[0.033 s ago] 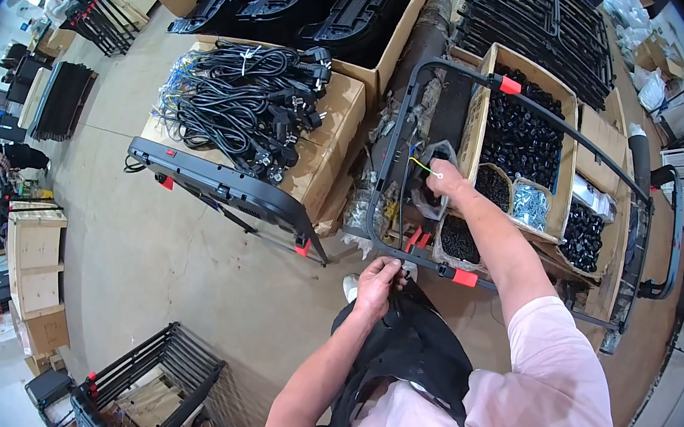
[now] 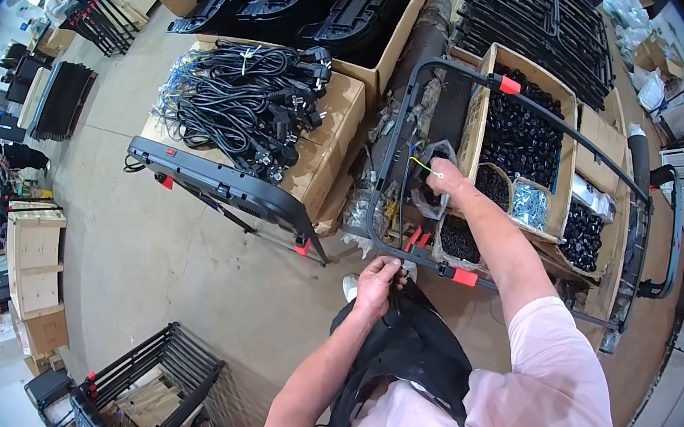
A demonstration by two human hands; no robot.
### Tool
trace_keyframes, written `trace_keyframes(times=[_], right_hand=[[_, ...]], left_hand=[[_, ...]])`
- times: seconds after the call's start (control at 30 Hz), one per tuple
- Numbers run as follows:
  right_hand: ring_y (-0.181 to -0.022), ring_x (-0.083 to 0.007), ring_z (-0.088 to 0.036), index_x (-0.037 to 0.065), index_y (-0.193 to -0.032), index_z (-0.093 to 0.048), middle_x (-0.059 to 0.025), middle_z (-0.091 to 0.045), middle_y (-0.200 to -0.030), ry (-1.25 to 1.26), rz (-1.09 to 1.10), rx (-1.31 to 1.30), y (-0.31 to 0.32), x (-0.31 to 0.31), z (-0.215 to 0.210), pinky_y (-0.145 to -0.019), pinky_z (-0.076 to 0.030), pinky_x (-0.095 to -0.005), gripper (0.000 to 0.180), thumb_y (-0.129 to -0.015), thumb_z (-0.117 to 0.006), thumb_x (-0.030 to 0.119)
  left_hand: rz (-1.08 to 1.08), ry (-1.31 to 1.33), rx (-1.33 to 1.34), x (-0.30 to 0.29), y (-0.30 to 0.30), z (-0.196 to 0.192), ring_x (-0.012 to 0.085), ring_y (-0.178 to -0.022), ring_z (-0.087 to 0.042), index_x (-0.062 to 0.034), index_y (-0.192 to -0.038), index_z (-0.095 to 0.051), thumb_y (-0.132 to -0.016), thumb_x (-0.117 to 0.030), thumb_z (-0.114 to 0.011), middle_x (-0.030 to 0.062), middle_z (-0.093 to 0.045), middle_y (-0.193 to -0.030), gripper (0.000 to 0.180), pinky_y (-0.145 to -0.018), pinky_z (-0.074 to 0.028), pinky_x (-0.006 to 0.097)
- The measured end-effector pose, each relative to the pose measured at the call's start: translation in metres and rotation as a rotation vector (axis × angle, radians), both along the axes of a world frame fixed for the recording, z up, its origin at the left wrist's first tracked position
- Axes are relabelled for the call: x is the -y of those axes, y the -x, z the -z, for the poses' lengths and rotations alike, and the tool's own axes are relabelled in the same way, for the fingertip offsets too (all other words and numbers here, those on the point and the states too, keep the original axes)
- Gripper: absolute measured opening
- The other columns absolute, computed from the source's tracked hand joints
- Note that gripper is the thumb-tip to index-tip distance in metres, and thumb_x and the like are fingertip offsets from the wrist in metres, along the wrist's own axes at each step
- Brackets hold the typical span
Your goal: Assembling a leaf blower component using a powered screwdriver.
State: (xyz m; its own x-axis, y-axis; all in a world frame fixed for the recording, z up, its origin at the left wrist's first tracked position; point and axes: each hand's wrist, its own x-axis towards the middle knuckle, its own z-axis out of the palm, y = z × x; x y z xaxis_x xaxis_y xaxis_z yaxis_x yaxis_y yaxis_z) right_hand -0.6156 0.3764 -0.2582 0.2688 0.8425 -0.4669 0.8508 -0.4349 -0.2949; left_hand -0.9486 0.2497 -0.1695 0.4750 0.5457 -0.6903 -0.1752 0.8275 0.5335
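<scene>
A black tubular frame (image 2: 577, 136) with red clips (image 2: 465, 277) lies across the workbench in front of me. By its near left corner, my left hand (image 2: 377, 289) has thumb and fingers pinched together; what sits between them is too small to name. My right hand (image 2: 447, 184) reaches inside the frame into a clear plastic bag (image 2: 442, 151), its fingertips hidden there. Beside that hand, a yellow-green wire (image 2: 420, 164) ends in a ring terminal. A thin black cable (image 2: 402, 208) runs down the frame's left side toward my left hand.
Cardboard boxes of black parts (image 2: 525, 134) and silver screws (image 2: 531, 204) stand within the frame. Left of it, bundled power cords (image 2: 240, 101) lie on a carton, with a black panel (image 2: 229, 186) leaning below. Black frames (image 2: 166, 372) are stacked at lower left.
</scene>
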Motion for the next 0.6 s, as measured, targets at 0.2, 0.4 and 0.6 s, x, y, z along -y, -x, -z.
trace_keyframes(times=[0.2,0.4,0.6], right_hand=[[-0.067,-0.0282,-0.075,0.003,-0.057,-0.069,-0.0146,-0.071,-0.065,-0.03,0.117,-0.115,0.034,0.007,-0.062,-0.066,-0.06,-0.042,0.036,-0.086,-0.069,0.023],[-0.061,-0.0216,-0.068,0.0,-0.109,-0.074,-0.0115,-0.071,-0.071,-0.024,0.374,-0.363,0.052,0.066,-0.121,-0.059,-0.055,-0.0374,0.028,-0.103,-0.064,0.025],[-0.066,-0.0134,-0.061,-0.003,-0.128,-0.069,-0.0066,-0.069,-0.084,-0.162,0.507,-0.625,0.071,0.136,-0.165,-0.057,-0.05,-0.0298,0.031,-0.105,-0.061,0.016]], left_hand=[[-0.041,-0.003,0.05,0.002,0.005,0.012,0.0172,-0.078,-0.069,-0.0078,-0.104,-0.068,-0.103,-0.017,-0.069,0.0051,-0.072,-0.091,0.009,-0.072,-0.057,0.031],[-0.037,-0.005,0.05,0.005,0.005,0.01,0.0175,-0.078,-0.071,-0.0076,-0.106,-0.069,-0.103,-0.018,-0.07,0.0056,-0.073,-0.091,0.011,-0.071,-0.058,0.031],[-0.02,0.002,0.019,0.003,0.007,0.004,0.0177,-0.078,-0.072,-0.0072,-0.11,-0.07,-0.103,-0.018,-0.07,0.0058,-0.074,-0.092,0.012,-0.071,-0.059,0.031]])
